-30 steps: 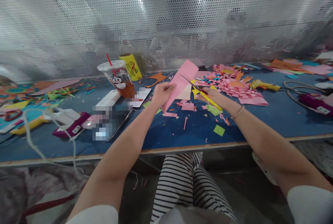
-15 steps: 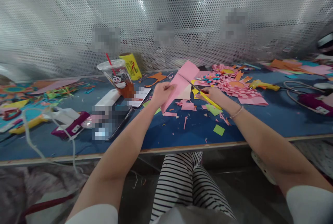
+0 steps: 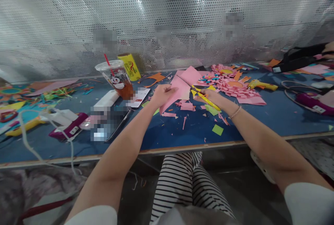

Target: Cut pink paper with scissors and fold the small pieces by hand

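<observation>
My left hand pinches a pink sheet of paper by its left side, above the blue table. In my right hand are yellow-handled scissors, with fingers in the loops. Their blades lie across the pink paper, which is cut partway and parts into two sections there. Below the hands lie pink paper scraps and a green paper square. Pink fringed paper flowers rest to the right of the scissors.
A drink cup with a red straw stands at left, by a yellow packet. Nearer are a phone and a purple power strip with cables. At right lie a yellow glue gun and another person's hand with a black object.
The scissors' blades have moved further into the pink paper, and its far section now leans away. A person's hand with a black object has come in at the far right.
</observation>
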The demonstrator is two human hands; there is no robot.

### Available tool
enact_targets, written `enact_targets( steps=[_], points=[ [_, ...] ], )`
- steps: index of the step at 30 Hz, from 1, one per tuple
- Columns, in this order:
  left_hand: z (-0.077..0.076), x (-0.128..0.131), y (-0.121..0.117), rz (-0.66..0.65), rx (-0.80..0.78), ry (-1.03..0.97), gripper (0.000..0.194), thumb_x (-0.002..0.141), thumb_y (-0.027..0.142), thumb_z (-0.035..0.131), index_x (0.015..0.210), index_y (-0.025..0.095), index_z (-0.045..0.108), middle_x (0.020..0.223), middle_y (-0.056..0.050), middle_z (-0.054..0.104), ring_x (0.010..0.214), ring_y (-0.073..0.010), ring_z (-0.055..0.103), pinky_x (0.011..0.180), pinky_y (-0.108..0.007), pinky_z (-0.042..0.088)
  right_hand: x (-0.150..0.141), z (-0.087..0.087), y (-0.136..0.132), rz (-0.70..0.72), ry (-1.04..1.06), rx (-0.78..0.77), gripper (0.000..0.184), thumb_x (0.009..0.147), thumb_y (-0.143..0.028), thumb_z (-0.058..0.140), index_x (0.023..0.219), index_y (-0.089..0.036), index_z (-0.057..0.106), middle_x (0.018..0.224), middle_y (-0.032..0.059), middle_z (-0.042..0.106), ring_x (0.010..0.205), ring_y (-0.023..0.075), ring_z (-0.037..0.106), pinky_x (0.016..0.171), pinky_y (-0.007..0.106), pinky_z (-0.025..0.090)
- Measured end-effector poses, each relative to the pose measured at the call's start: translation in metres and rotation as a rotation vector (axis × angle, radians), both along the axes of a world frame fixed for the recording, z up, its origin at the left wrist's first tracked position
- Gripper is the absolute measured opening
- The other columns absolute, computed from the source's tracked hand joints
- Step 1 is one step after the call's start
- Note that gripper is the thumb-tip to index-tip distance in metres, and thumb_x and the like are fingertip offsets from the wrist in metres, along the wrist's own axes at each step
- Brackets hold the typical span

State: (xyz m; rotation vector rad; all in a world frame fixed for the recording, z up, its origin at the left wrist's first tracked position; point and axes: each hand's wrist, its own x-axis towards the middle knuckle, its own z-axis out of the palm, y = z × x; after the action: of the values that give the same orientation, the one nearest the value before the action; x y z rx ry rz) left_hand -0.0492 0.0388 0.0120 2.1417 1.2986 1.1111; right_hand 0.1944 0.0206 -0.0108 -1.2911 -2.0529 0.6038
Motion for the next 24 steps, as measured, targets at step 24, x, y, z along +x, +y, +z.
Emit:
enact_targets(
  steps=[24],
  points=[
    [0.0015, 0.0074, -0.0056, -0.067, 0.003, 0.079, 0.044, 0.075, 0.046, 0.052, 0.051, 0.017, 0.031, 0.053, 0.004, 0.025, 0.05, -0.0064, 0.024, 0.049, -0.025, 0.017, -0.0084, 0.0051, 0.0028, -0.112, 0.031, -0.104, 0.041, 0.066, -0.057, 0.063, 0.073, -0.016, 0.064, 0.055, 0.0058, 0.058, 0.058, 0.0187, 0.058, 0.05, 0.027, 0.042]
  ],
)
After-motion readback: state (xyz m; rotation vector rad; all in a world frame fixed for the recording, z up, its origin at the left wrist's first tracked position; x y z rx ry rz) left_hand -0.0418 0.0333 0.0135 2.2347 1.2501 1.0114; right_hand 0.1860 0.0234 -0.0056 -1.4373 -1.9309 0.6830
